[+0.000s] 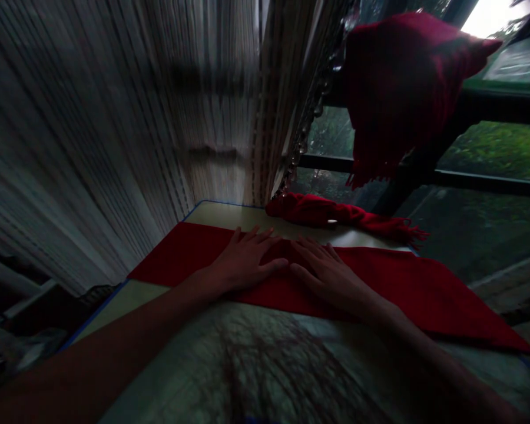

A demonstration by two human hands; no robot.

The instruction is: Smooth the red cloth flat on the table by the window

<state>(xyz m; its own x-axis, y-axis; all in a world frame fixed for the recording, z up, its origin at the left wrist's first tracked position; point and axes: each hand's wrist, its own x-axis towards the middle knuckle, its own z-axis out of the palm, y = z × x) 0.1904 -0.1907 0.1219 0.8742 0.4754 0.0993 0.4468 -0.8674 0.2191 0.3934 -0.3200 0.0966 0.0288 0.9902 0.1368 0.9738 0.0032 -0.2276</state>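
Observation:
A long red cloth, likely a scarf (393,282), lies flat across the pale table, its right end hanging past the table's edge. My left hand (247,262) rests palm down on the middle of it, fingers stretched out. Close beside it, my right hand (324,268) also lies flat on the red cloth with its fingers spread. The thumbs point toward each other with a small gap between them. Neither hand grips anything.
The pale table (159,300) has a blue edge. At its far side lies a bunched red fringed scarf (335,213). Another red fringed scarf (397,88) hangs before the window (503,147). A striped curtain (115,118) borders the left and back.

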